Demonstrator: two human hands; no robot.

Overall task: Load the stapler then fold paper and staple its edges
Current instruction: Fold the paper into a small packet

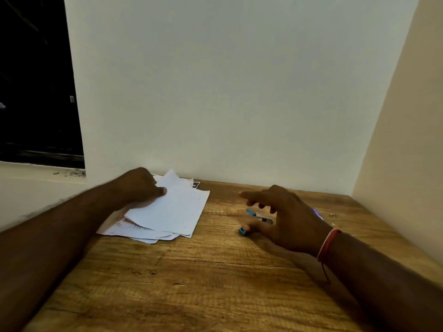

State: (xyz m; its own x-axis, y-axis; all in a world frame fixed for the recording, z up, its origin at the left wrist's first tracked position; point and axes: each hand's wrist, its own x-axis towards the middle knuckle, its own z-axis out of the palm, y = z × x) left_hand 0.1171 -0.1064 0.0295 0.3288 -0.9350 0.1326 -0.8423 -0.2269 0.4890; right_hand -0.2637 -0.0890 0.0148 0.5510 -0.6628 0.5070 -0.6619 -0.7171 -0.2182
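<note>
Two blue ends of the stapler show under the right hand, whose fingers are spread above it, probably reaching to load it. Left of the stapler, the left hand pinches the loose paper stack, steadying it for folding.

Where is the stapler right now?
In the head view the blue stapler lies on the wooden desk, right of the paper stack and partly hidden under the spread fingers of the right hand.
</note>
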